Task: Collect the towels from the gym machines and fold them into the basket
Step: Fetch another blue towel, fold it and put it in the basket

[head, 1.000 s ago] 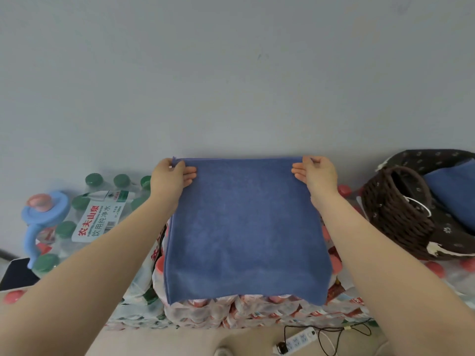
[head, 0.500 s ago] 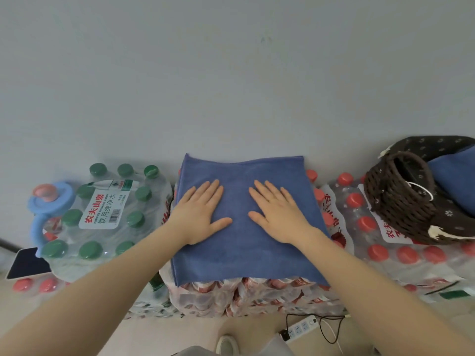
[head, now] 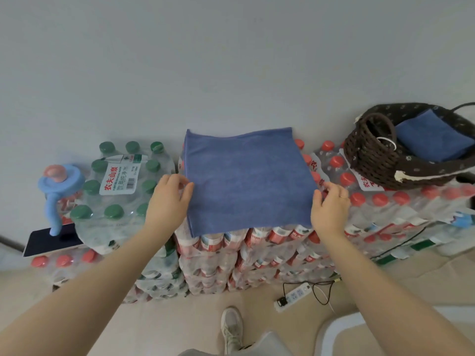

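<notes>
progress: 1 folded towel already lay in the basket; second towel lay flat on water-bottle packs, part-folded | left hand pinched its left edge; right hand pinched its right edge | left: further folds, then basket

Both bare forearms reach forward from the lower corners of the view and converge toward the middle. The left hand shows its back to the camera, wrist straight, its fingers curled loosely forward with the thumb stretched out to the side, its tip touching the left edge of the blue towel. The right hand mirrors it, back upward, fingers bent at the knuckles and the thumb pointing toward the towel's right edge, which lies just beside the fingertips. A thin ring sits on one finger of the right hand. Whether either hand actually pinches the cloth cannot be told.
</notes>
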`<state>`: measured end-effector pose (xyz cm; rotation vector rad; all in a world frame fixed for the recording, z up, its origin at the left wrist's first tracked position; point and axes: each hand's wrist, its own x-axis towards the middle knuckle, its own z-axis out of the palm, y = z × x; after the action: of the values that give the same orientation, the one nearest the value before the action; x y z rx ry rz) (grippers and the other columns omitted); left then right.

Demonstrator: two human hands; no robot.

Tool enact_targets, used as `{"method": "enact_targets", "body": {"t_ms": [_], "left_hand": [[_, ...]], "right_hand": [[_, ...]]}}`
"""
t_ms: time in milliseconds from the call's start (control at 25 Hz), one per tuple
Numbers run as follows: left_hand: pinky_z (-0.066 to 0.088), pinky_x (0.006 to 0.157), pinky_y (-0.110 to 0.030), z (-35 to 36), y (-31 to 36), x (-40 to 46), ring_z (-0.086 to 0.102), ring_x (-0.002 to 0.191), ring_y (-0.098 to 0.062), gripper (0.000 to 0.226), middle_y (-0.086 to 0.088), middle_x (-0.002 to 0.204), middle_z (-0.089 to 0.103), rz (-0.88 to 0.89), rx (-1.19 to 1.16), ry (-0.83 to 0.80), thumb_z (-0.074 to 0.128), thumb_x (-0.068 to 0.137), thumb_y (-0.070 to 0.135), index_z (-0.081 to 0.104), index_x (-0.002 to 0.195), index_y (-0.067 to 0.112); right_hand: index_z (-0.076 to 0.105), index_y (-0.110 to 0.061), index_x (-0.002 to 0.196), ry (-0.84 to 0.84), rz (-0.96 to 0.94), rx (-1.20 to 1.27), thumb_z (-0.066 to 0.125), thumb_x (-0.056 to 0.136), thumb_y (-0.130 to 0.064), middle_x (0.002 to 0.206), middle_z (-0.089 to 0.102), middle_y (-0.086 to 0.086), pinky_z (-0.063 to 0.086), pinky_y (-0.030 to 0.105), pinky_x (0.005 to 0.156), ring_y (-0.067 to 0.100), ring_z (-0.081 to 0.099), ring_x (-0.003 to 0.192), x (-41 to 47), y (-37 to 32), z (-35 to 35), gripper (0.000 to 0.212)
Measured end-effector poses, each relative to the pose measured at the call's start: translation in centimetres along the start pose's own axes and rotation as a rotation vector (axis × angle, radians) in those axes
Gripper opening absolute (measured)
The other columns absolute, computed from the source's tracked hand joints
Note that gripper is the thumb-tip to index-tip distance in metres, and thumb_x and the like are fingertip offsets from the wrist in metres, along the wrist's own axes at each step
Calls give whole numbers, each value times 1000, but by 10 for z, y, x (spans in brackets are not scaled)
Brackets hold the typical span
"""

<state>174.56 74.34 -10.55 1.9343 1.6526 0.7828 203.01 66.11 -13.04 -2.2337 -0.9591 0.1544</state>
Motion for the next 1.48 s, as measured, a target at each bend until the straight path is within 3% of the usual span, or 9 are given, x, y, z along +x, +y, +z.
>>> {"method": "enact_targets", "body": {"t_ms": [160,320,520,640,760,1000,1120,1240,1480], "left_hand": [[43,60,-27,1,-17,-36,61,73,-20,21,-5,87,63,-261,-185,-90,44,95,28,55,91,10],[46,86,-39,22,-23,-60,59,104,-29,36,-9,110,61,-518,-393,-241,46,94,33,55,116,5],[42,69,-29,31,0,-62,55,84,-19,35,-2,100,57,-511,-562,-266,51,93,29,50,121,7],[45,58,-28,31,6,-57,52,73,-18,34,-6,96,57,-503,-505,-260,45,95,27,48,120,5],[54,77,-40,22,0,-57,59,84,-21,35,-4,110,56,-506,-632,-275,36,98,25,43,129,10],[53,77,-35,-9,-13,-67,59,85,-23,26,-11,128,53,-478,-729,-197,32,101,21,46,121,14],[58,73,-31,-20,-10,-73,61,95,-17,38,1,133,44,-391,-804,-161,30,100,13,41,136,22],[53,49,-18,-32,-4,-80,63,60,-13,33,-10,113,51,-420,-1004,-227,29,98,5,60,89,13],[55,67,-14,-52,-12,-85,71,82,-7,46,4,86,75,-287,-1021,-554,29,77,-16,62,98,8]], "right_hand": [[46,1,117,-89,384,487,46,96,-17,113,57,16,42,32,78,32,58,106,-24,12,7,28],[45,-8,128,-284,523,615,48,95,-28,127,55,9,43,39,95,29,53,116,-35,11,8,39],[55,-11,120,-256,678,808,49,94,-26,119,62,8,47,39,100,27,59,109,-32,0,-8,30],[55,-12,112,-278,663,878,50,94,-20,117,61,8,49,36,95,24,61,105,-34,-1,-19,20],[51,-10,101,-236,634,950,50,95,-14,110,58,7,50,32,82,22,59,97,-37,3,-29,8],[42,-16,97,-219,368,549,47,95,-16,86,43,6,35,25,52,14,38,60,-52,6,-39,5],[57,-25,79,-234,331,706,44,93,-10,97,50,2,37,25,53,14,43,66,-63,7,-50,24],[62,-18,72,-208,402,889,40,91,-5,100,56,5,48,25,60,17,53,82,-73,10,-66,32],[61,-17,92,-351,311,919,36,94,1,92,64,-4,46,23,76,7,60,88,-82,15,-79,31]]}}
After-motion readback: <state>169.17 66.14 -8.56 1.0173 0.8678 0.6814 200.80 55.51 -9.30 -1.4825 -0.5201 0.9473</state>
